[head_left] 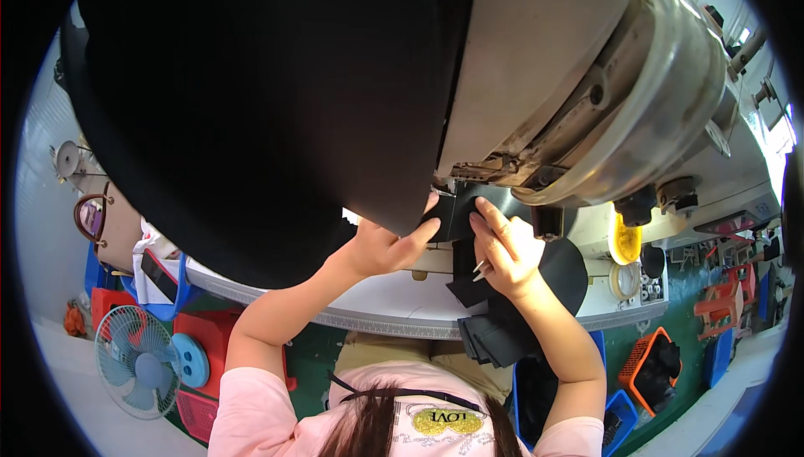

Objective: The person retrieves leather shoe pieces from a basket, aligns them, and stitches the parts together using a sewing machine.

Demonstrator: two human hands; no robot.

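A sewing machine [540, 63] with a grey-white head reaches down over my work, its needle area just beyond my fingertips. My left hand [389, 243] is closed on the edge of a black sheet [251, 105], thumb and fingers pinching it near the needle; the sheet's bulk rises at the left and hides some of the fingers. My right hand [509, 252] presses its index finger onto a small black piece [459, 214] beside the needle. A thin, pale, pointed tool [481, 271] is tucked in its curled fingers; its kind is not clear.
Stacked black pieces [494, 340] hang over the front edge of the white table [377, 310]. A yellow dish [625, 239] and a tape roll [623, 281] lie to the right. An orange basket [649, 371] stands lower right, a fan [138, 362] lower left, and a phone [159, 276] at left.
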